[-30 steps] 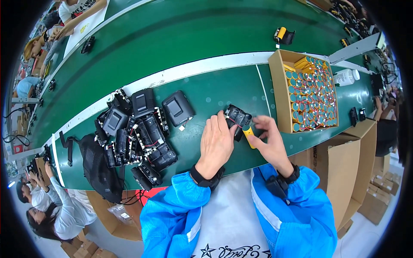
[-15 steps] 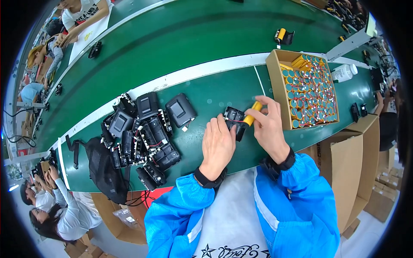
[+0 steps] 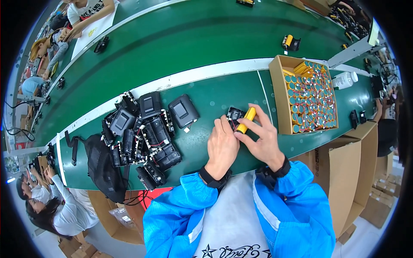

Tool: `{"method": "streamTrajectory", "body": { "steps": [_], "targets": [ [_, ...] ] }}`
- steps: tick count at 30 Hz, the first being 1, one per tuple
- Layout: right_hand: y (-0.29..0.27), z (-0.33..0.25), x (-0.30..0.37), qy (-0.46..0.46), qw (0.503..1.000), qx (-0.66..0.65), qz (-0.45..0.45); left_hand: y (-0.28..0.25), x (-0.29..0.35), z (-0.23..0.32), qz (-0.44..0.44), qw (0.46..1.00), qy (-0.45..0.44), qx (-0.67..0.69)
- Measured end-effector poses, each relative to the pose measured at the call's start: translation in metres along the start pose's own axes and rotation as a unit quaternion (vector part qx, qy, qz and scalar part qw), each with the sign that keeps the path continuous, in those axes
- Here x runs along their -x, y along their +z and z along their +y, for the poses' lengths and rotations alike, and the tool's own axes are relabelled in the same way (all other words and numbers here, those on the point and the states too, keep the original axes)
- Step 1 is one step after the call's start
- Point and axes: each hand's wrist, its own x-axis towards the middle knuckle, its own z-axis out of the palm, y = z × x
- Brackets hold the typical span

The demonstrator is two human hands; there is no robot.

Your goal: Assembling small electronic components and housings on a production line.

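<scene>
A black plastic housing (image 3: pixel 235 113) with an open hollow side lies on the green worktop in front of me. My left hand (image 3: pixel 223 144) grips its near left side, the fingers closed and mostly hiding the lower part. Between the thumb and fingers of my right hand (image 3: pixel 263 139) is a yellow cylindrical battery (image 3: pixel 247 120), slanted over the housing's right side. Whether the battery is seated in the housing I cannot tell. A cardboard box (image 3: pixel 277 92) to the right holds rows of similar yellow batteries with red wires and white connectors.
Left of my hands are a heap of black housings (image 3: pixel 150 129) and a single closed one (image 3: pixel 183 112). A black mesh bag (image 3: pixel 101 165) lies at the left edge. Beyond a white rail runs a green belt (image 3: pixel 193 43) carrying a part-filled housing (image 3: pixel 291 42). Other people work nearby.
My right hand has brought the battery left and turned it steeper over the housing. My left hand stays on the housing. Pieces on the far belt have shifted slightly.
</scene>
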Motion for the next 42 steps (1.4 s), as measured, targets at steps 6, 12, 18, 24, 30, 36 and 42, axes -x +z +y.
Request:
{"method": "streamTrajectory", "body": {
  "steps": [6, 12, 18, 24, 30, 36, 42],
  "targets": [
    [0.018, -0.006, 0.003, 0.019, 0.998, -0.062, 0.015, -0.012, 0.006, -0.016, -0.038, 0.997, -0.002, 0.063],
    [0.019, -0.025, -0.006, 0.016, 0.995, 0.096, -0.017, -0.038, 0.012, -0.026, -0.049, 0.986, 0.035, 0.154],
    [0.020, -0.025, -0.003, 0.070, 0.992, 0.103, -0.011, -0.044, 0.005, -0.029, -0.100, 0.989, 0.083, 0.077],
    [0.026, -0.020, -0.001, 0.037, 0.998, 0.047, 0.035, -0.045, 0.000, -0.047, -0.078, 0.982, 0.166, 0.041],
    [0.025, -0.034, -0.008, 0.036, 0.996, 0.076, 0.009, -0.048, -0.001, -0.051, -0.052, 0.979, 0.165, 0.105],
    [0.021, -0.036, -0.010, 0.056, 0.993, 0.105, -0.016, -0.062, -0.022, -0.026, -0.130, 0.965, 0.001, 0.228],
    [0.029, -0.030, -0.009, 0.066, 0.988, 0.135, -0.022, -0.032, -0.041, -0.029, -0.112, 0.987, 0.017, 0.114]
  ]
}}
